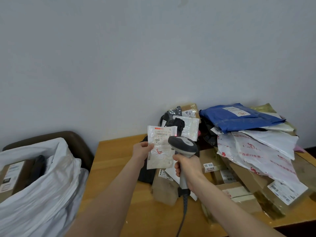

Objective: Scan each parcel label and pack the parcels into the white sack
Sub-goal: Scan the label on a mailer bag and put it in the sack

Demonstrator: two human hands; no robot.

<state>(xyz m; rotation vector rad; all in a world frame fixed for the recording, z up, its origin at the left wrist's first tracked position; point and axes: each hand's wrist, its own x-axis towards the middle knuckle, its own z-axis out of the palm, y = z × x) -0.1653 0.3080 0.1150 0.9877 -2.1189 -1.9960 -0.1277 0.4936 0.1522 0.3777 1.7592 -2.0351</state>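
Observation:
My left hand [142, 149] pinches the left edge of a small white bubble mailer [160, 151] and holds it upright above the table, its label facing me. My right hand [187, 165] grips the handle of a grey barcode scanner [183, 145], whose head sits just right of the label. A red dot of light glows near the mailer's upper right edge. At the left stands the white sack [49, 182], open at the top, with a brown box [12, 175] and a dark parcel [36, 168] inside.
A wooden table [118, 151] holds a heap of parcels: a blue mailer [239, 117], white printed mailers [259, 151], cardboard boxes [239, 177] and dark bags [172, 117]. The scanner's cable [183, 212] hangs down over the table. A dark chair [75, 141] stands behind the sack.

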